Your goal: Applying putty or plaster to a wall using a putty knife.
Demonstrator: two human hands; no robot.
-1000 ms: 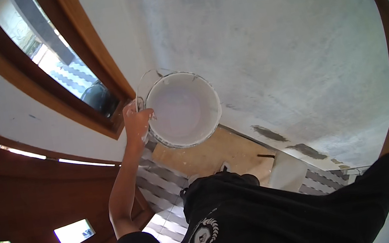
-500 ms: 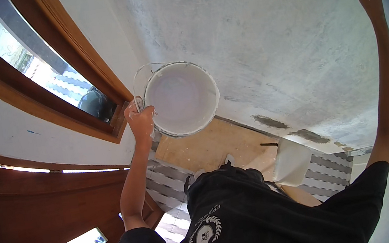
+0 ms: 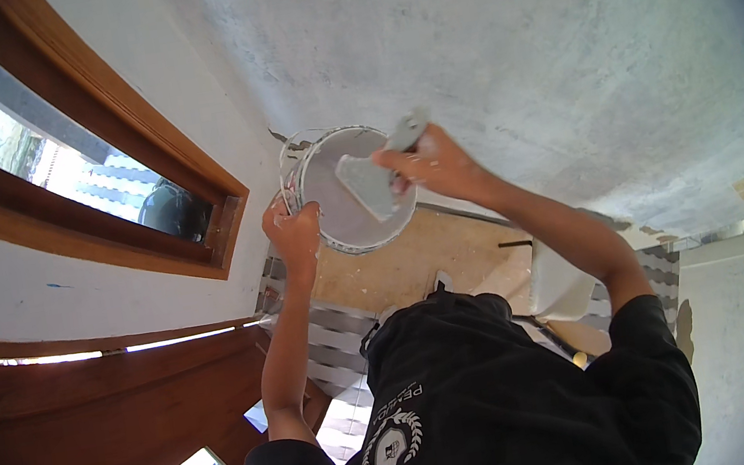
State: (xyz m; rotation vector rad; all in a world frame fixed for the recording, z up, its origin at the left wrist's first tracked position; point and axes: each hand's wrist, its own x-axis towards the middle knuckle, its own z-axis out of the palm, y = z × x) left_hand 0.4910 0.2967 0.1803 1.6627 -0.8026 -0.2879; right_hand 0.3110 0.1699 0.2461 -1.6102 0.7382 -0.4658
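A round white bucket (image 3: pixel 339 221) with a smeared rim is held up in front of me, its open mouth facing me. My left hand (image 3: pixel 295 235) is closed on the bucket's left rim, beside the thin wire handle. Over the mouth, my right hand (image 3: pixel 442 167) grips a putty knife (image 3: pixel 367 185). Its wide, fan-shaped blade points left across the opening, and the grey handle end sticks out past my fist. White smears mark both hands. I cannot tell whether the blade touches the bucket's contents.
A patchy grey-white wall (image 3: pixel 536 44) rises ahead and to the right. On the left are a wooden window frame (image 3: pixel 230 217) and a brown wooden door (image 3: pixel 62 413). Below lie a tan board (image 3: pixel 397 270), patterned floor tiles and a white seat-like object (image 3: pixel 561 286).
My right hand has brought the putty knife from the upper right by the wall down and left over the bucket. My left hand still holds the bucket, which now appears slightly more tilted.
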